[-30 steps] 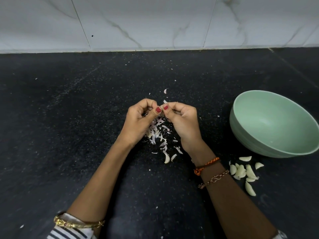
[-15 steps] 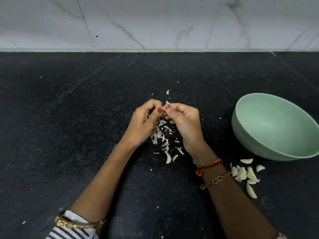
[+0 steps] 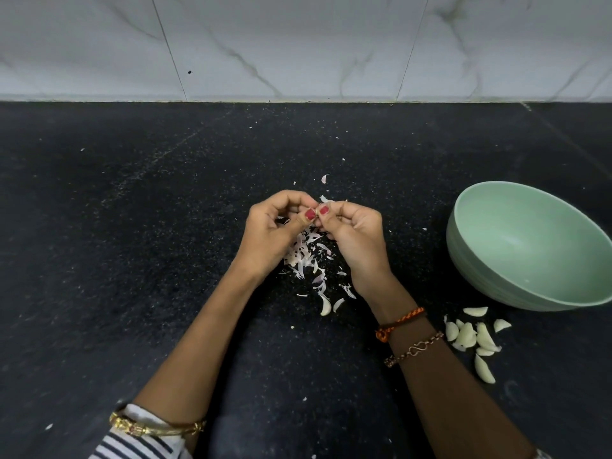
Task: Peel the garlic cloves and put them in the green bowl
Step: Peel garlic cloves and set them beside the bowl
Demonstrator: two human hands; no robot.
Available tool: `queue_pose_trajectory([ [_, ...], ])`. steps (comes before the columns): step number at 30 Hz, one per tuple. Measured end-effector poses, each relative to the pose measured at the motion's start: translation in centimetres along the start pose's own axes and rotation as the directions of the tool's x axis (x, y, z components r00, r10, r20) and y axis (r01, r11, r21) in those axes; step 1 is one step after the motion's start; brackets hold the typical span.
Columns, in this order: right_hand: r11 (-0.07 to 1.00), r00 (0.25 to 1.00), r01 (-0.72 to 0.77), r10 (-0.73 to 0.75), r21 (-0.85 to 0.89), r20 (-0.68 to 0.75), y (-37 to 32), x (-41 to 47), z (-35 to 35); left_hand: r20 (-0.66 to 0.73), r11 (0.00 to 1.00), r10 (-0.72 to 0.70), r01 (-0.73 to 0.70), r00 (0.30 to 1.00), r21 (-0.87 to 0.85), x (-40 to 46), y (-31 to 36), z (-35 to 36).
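My left hand (image 3: 271, 233) and my right hand (image 3: 356, 240) meet thumb to thumb over the middle of the black counter, pinching a small garlic clove (image 3: 317, 212) that the fingers mostly hide. Below them lies a heap of thin garlic skins (image 3: 308, 256). The green bowl (image 3: 530, 246) stands tilted at the right and looks empty. A cluster of several garlic cloves (image 3: 473, 336) lies on the counter just in front of the bowl, right of my right forearm. One more clove (image 3: 326, 306) rests at the near end of the skins.
The black speckled counter (image 3: 132, 260) stretches wide on the left, dotted with small skin flecks. A white marble tiled wall (image 3: 298, 44) closes the far side. Both forearms reach in from the bottom edge, with bracelets on the wrists.
Both hands stay together on the clove with only slight finger shifts. The whole scene has slid slightly lower in the frame.
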State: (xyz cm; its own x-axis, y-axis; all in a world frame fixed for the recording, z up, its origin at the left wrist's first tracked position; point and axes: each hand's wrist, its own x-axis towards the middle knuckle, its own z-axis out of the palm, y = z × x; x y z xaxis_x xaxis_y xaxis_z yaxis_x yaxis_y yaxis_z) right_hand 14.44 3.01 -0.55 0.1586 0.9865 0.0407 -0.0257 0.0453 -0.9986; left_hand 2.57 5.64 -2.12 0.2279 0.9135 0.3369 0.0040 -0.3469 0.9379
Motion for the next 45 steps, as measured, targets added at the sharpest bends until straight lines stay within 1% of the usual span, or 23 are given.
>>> queue_pose_trajectory([
  [3,1.0,1.0,0.003,-0.003,-0.003,0.011,-0.1,0.0,-0.1,0.009,1.0,-0.02,0.02,1.0,-0.002,0.0,0.1,-0.1],
  [5,1.0,1.0,-0.003,0.003,-0.008,0.025,-0.1,0.0,0.0,0.036,0.999,-0.026,0.025,0.999,0.025,-0.1,0.2,-0.1],
  [7,1.0,1.0,-0.015,0.016,-0.015,0.008,-0.1,0.1,0.1,0.031,0.998,-0.032,0.03,0.999,0.061,-0.1,0.2,0.1],
  [11,0.995,0.991,-0.075,0.083,0.072,-0.109,0.0,0.4,-0.1,-0.086,0.998,-0.012,0.018,0.996,0.066,-0.2,0.2,0.2],
  [13,0.99,0.987,-0.094,0.107,0.104,-0.123,0.1,0.6,-0.2,-0.139,0.999,-0.005,0.011,0.99,0.045,-0.1,0.2,0.1],
  [16,0.99,0.986,-0.093,0.106,0.103,-0.128,0.1,0.6,-0.2,-0.208,1.0,-0.017,0.021,0.978,0.017,-0.1,0.0,0.0],
  [20,0.995,0.989,-0.051,0.061,0.081,-0.137,0.4,0.5,0.1,-0.263,0.98,0.033,0.02,0.964,0.198,-0.2,-0.3,-0.3],
  [22,0.997,0.989,-0.038,0.048,0.073,-0.141,0.5,0.5,0.2,-0.252,0.952,0.039,0.041,0.967,0.303,-0.2,-0.2,-0.4],
  [24,0.996,0.987,-0.033,0.047,0.086,-0.155,0.6,0.6,0.3,-0.24,0.926,0.044,0.05,0.97,0.373,-0.1,-0.2,-0.4],
  [26,0.995,0.985,-0.033,0.047,0.092,-0.164,0.6,0.6,0.2,-0.267,0.924,0.038,0.068,0.963,0.376,-0.2,-0.1,-0.3],
  [28,0.997,0.986,-0.012,0.025,0.077,-0.166,0.4,0.5,0.1,-0.311,0.943,-0.016,0.118,0.95,0.312,-0.3,0.1,0.0],
  [30,0.998,0.983,0.047,-0.038,0.042,-0.182,-0.1,0.3,0.0,-0.32,0.949,-0.022,0.12,0.947,0.291,-0.4,0.2,0.2],
  [32,0.993,0.969,0.109,-0.117,-0.048,-0.218,-0.5,-0.1,-0.2,-0.283,0.941,0.047,0.053,0.958,0.335,-0.5,0.3,0.3],
  [35,0.953,0.935,0.156,-0.227,-0.258,-0.272,-0.6,-1.9,-0.7,-0.126,0.921,0.124,-0.067,0.984,0.383,-0.5,0.3,0.4],
  [37,0.922,0.915,0.164,-0.275,-0.35,-0.295,-0.5,-3.6,-1.1,-0.082,0.917,0.138,-0.096,0.987,0.387,-0.8,0.3,0.9],
  [40,0.853,0.877,0.171,-0.36,-0.494,-0.318,-0.2,-6.5,-2.3,-0.093,0.889,0.195,-0.136,0.976,0.436,-1.7,0.2,1.6],
  [43,0.791,0.839,0.135,-0.412,-0.597,-0.356,0.0,-9.3,-4.2,-0.041,0.821,0.303,-0.239,0.952,0.519,-2.5,0.2,2.4],
  [45,0.777,0.816,0.079,-0.41,-0.624,-0.407,0.2,-11.2,-5.8,-0.002,0.763,0.349,-0.283,0.937,0.582,-2.9,0.4,2.9],
])
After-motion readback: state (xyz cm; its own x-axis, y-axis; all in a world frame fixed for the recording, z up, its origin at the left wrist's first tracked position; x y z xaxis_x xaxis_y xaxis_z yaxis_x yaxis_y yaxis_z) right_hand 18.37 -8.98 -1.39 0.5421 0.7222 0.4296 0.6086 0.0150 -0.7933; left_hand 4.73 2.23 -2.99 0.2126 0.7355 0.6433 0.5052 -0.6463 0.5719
